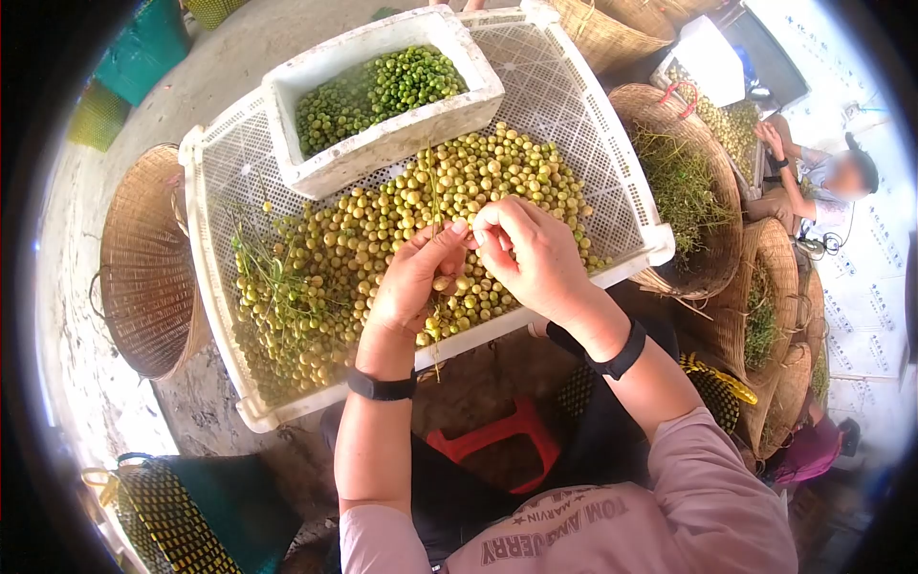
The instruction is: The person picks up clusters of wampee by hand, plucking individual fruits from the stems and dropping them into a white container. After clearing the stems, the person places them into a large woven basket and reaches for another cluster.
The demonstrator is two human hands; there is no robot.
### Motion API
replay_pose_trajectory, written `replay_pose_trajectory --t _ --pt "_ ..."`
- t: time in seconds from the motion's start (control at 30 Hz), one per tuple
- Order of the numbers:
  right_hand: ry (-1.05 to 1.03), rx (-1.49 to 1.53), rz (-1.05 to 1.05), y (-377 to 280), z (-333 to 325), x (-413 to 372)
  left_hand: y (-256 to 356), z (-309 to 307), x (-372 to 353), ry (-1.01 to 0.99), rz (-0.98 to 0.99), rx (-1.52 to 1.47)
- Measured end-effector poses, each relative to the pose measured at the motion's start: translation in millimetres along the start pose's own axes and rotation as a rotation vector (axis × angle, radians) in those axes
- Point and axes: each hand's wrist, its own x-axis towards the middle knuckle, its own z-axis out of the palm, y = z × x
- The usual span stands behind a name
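My left hand [413,275] is closed around a thin green sprig [435,330] of small round yellow-green fruits. Its stem sticks up above the fingers and its lower end hangs below them. Close beside the left thumb, my right hand [535,251] has its thumb and fingertips pinched together. What lies between those fingertips is too small to make out. Both hands are over loose yellow-green fruits [359,225] spread on a white mesh tray [612,196]. Fruits still on stems [277,287] lie at the tray's left.
A white foam box [392,134] of greener fruits stands on the tray. Wicker baskets [148,258] stand on both sides; one on the right holds stripped stems [674,182]. A red stool [507,440] is below the tray. Another person [813,182] sits at far right.
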Motion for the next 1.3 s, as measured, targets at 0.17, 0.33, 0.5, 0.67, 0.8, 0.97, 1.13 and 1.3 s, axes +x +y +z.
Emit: replay_pose_trajectory --t 0.17,0.33,0.5,0.67,0.8,0.97,1.13,1.3 --pt "0.082 -0.066 -0.014 2.0 0.1 -1.0 -3.3 -1.4 5.5 0.059 -0.029 -0.108" --pt "0.047 0.204 0.238 12.6 -10.8 -5.2 -1.1 -3.0 5.4 0.005 -0.03 -0.18" --pt "0.504 0.675 0.619 76.4 -88.0 2.9 -2.9 -11.4 6.9 -0.087 -0.023 -0.233" --pt "1.015 1.063 1.036 240.0 -193.2 -38.7 -3.6 -12.0 5.9 -0.076 -0.015 -0.225" --pt "0.912 1.089 1.119 194.3 -163.7 -30.3 -3.1 -8.4 5.1 -0.104 -0.003 -0.223" --pt "0.002 0.53 0.539 22.0 -58.5 -11.7 -5.3 -1.1 5.2 -0.181 -0.046 -0.296" --pt "0.017 0.167 0.155 -5.1 -9.9 -6.7 -2.8 11.5 -0.6 -0.062 -0.108 -0.248" --pt "0.008 0.044 0.137 -5.6 -6.9 -4.8 -13.8 4.2 6.3 -0.075 -0.082 -0.21"
